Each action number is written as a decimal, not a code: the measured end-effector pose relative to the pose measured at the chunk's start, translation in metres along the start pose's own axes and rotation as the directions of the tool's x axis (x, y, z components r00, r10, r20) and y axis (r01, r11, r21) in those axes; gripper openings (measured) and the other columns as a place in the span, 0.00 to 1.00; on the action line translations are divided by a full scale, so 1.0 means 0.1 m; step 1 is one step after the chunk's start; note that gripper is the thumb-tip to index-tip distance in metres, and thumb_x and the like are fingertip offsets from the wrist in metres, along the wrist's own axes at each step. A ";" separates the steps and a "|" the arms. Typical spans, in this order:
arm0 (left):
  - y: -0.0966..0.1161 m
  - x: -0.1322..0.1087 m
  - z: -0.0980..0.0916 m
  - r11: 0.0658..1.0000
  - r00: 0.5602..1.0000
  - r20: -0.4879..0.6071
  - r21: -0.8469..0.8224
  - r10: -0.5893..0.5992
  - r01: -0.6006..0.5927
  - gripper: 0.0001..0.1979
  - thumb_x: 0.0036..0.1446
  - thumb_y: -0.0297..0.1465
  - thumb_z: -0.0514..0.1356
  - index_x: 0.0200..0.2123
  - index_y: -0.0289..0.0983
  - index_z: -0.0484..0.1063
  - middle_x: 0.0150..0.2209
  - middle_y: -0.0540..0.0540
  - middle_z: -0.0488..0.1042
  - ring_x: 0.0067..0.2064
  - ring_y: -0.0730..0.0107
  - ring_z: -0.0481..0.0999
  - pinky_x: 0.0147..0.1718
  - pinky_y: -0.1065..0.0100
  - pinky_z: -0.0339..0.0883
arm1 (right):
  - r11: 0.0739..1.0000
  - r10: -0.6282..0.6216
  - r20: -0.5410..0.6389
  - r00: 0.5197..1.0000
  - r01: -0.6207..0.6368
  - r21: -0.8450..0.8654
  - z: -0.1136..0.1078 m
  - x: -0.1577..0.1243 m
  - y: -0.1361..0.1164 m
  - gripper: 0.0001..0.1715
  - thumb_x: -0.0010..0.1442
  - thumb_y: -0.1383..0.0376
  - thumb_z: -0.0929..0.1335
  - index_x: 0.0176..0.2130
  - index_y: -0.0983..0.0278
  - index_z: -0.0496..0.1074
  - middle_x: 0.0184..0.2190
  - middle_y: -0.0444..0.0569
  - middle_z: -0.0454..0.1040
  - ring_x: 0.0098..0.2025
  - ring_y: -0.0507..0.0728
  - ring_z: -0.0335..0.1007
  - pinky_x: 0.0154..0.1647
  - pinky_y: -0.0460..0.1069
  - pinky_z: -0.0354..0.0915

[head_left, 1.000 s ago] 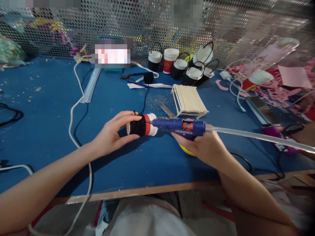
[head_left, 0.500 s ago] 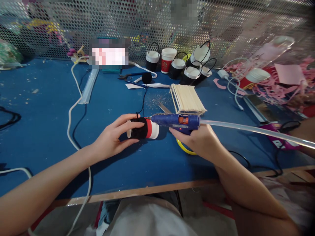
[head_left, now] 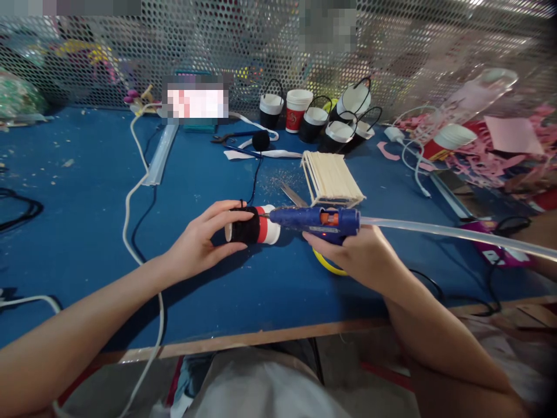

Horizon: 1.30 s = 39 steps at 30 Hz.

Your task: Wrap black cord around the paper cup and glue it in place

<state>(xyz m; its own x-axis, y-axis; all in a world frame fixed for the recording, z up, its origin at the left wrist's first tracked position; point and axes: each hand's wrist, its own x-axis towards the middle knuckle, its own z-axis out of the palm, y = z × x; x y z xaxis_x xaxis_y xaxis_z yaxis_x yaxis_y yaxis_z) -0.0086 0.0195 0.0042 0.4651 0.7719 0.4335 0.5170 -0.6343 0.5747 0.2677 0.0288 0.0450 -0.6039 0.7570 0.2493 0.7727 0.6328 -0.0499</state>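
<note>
One blue glue gun point(head_left: 300, 219) against a cup point(head_left: 260, 230)

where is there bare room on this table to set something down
Two patches look free: the front strip between the held cup, the yellow scissor handle and the table's wooden edge; and the left side between the black cord and the white cable, though specks dot it. Crowded at back right: cups, pink scraps.
</note>
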 end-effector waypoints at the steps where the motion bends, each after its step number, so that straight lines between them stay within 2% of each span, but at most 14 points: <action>1: 0.00 0.00 0.00 1.000 1.000 -0.004 -0.015 -0.013 0.013 0.22 0.53 0.30 0.62 0.51 0.37 0.65 0.54 0.38 0.65 0.56 0.60 0.65 0.55 0.58 0.61 | 0.999 -0.021 0.005 1.000 0.021 -0.029 -0.01 -0.01 0.00 0.15 0.57 0.66 0.61 0.36 0.61 0.77 0.13 0.45 0.63 0.21 0.52 0.59 0.21 0.48 0.49; 5: -0.02 0.00 0.02 0.990 0.996 -0.005 -0.111 -0.091 0.090 0.23 0.52 0.32 0.63 0.51 0.39 0.65 0.54 0.40 0.64 0.57 0.58 0.64 0.53 0.57 0.64 | 0.986 -0.137 0.019 0.990 0.138 -0.095 -0.02 -0.05 0.03 0.15 0.57 0.69 0.62 0.38 0.60 0.76 0.13 0.43 0.63 0.20 0.50 0.56 0.22 0.47 0.48; 8: -0.04 -0.01 0.02 0.976 0.991 -0.002 -0.172 -0.133 0.131 0.23 0.52 0.32 0.63 0.52 0.40 0.65 0.54 0.40 0.64 0.57 0.58 0.64 0.51 0.58 0.67 | 0.985 -0.148 0.034 0.988 0.150 -0.080 -0.02 -0.06 0.03 0.15 0.56 0.69 0.62 0.39 0.59 0.76 0.12 0.41 0.62 0.19 0.49 0.55 0.22 0.46 0.47; 11: -0.04 -0.02 0.02 0.979 0.992 0.004 -0.161 -0.125 0.124 0.23 0.52 0.32 0.62 0.52 0.39 0.64 0.55 0.39 0.64 0.57 0.58 0.64 0.51 0.58 0.67 | 0.998 -0.058 0.035 0.998 0.059 -0.013 -0.02 -0.04 0.00 0.15 0.57 0.67 0.62 0.37 0.59 0.77 0.12 0.43 0.62 0.20 0.51 0.57 0.22 0.47 0.49; 15: 0.00 -0.01 0.01 0.998 1.000 -0.002 -0.053 -0.029 0.029 0.22 0.53 0.31 0.62 0.52 0.38 0.64 0.54 0.38 0.64 0.56 0.58 0.64 0.54 0.55 0.62 | 0.986 0.100 0.030 0.995 -0.103 0.130 -0.02 0.03 0.00 0.16 0.57 0.60 0.62 0.34 0.62 0.77 0.12 0.46 0.60 0.20 0.54 0.59 0.21 0.48 0.53; 18: 0.03 -0.01 0.00 1.000 1.000 0.017 0.013 0.013 -0.013 0.21 0.54 0.31 0.60 0.51 0.37 0.64 0.54 0.38 0.64 0.56 0.59 0.65 0.54 0.57 0.62 | 0.962 0.168 0.059 0.984 -0.177 0.210 -0.03 0.07 0.01 0.17 0.55 0.57 0.63 0.33 0.63 0.77 0.10 0.45 0.59 0.17 0.53 0.57 0.20 0.49 0.54; 24: 0.07 -0.01 0.01 0.995 0.997 0.055 0.088 0.050 -0.054 0.20 0.56 0.31 0.59 0.52 0.38 0.63 0.55 0.38 0.63 0.56 0.61 0.64 0.54 0.59 0.63 | 0.877 0.281 0.012 0.960 -0.262 0.403 0.01 0.16 -0.07 0.13 0.53 0.59 0.64 0.31 0.65 0.74 0.21 0.48 0.71 0.23 0.54 0.65 0.24 0.48 0.61; 26: 0.08 -0.01 0.01 0.992 0.996 0.061 0.101 0.072 -0.078 0.19 0.56 0.30 0.59 0.51 0.38 0.63 0.55 0.38 0.62 0.56 0.61 0.65 0.53 0.59 0.64 | 0.838 0.308 0.006 0.951 -0.274 0.473 0.04 0.18 -0.08 0.12 0.52 0.59 0.66 0.31 0.65 0.72 0.23 0.47 0.73 0.26 0.54 0.67 0.27 0.48 0.63; 29: 0.08 -0.01 0.02 0.992 0.995 0.064 0.099 0.076 -0.082 0.18 0.56 0.30 0.58 0.51 0.38 0.64 0.55 0.37 0.62 0.56 0.60 0.65 0.52 0.57 0.65 | 0.778 0.326 0.053 0.944 -0.300 0.552 0.04 0.21 -0.07 0.12 0.50 0.59 0.67 0.30 0.66 0.72 0.22 0.45 0.72 0.25 0.53 0.66 0.25 0.47 0.63; 32: 0.04 -0.02 0.03 1.000 0.999 0.034 0.023 -0.012 0.011 0.20 0.55 0.31 0.60 0.52 0.38 0.64 0.55 0.38 0.63 0.56 0.58 0.65 0.54 0.55 0.63 | 0.717 0.360 0.159 0.919 -0.382 0.583 -0.02 0.22 -0.03 0.13 0.50 0.57 0.67 0.26 0.66 0.70 0.16 0.43 0.68 0.19 0.52 0.63 0.19 0.47 0.59; 35: -0.02 -0.03 0.06 0.971 0.988 -0.032 -0.194 -0.150 0.141 0.23 0.53 0.33 0.61 0.52 0.39 0.64 0.55 0.39 0.63 0.56 0.57 0.65 0.50 0.56 0.68 | 0.670 0.393 0.216 0.894 -0.439 0.598 -0.12 0.24 0.05 0.13 0.50 0.56 0.68 0.28 0.65 0.71 0.16 0.42 0.68 0.17 0.51 0.61 0.17 0.46 0.58; 37: -0.04 -0.02 0.08 0.925 0.973 -0.059 -0.327 -0.223 0.192 0.24 0.52 0.32 0.62 0.52 0.39 0.63 0.54 0.39 0.63 0.53 0.60 0.68 0.48 0.57 0.69 | 0.687 0.417 0.160 0.895 -0.425 0.589 -0.16 0.27 0.14 0.15 0.49 0.56 0.68 0.31 0.65 0.72 0.21 0.44 0.72 0.21 0.52 0.65 0.20 0.47 0.60; 39: -0.04 -0.02 0.10 0.880 0.959 -0.035 -0.408 -0.282 0.244 0.24 0.51 0.32 0.62 0.51 0.38 0.63 0.52 0.39 0.65 0.49 0.63 0.71 0.46 0.58 0.70 | 0.737 0.453 0.055 0.890 -0.408 0.539 -0.18 0.32 0.26 0.17 0.49 0.53 0.68 0.31 0.64 0.73 0.24 0.46 0.74 0.24 0.53 0.67 0.22 0.47 0.61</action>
<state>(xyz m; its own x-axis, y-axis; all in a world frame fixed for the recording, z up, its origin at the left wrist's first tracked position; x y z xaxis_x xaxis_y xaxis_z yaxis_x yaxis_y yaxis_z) -0.0044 0.0202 -0.0054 0.2751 0.9204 0.2778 0.2756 -0.3523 0.8944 0.2715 0.0667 0.0691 -0.1984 0.9692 0.1459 0.7105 0.2448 -0.6598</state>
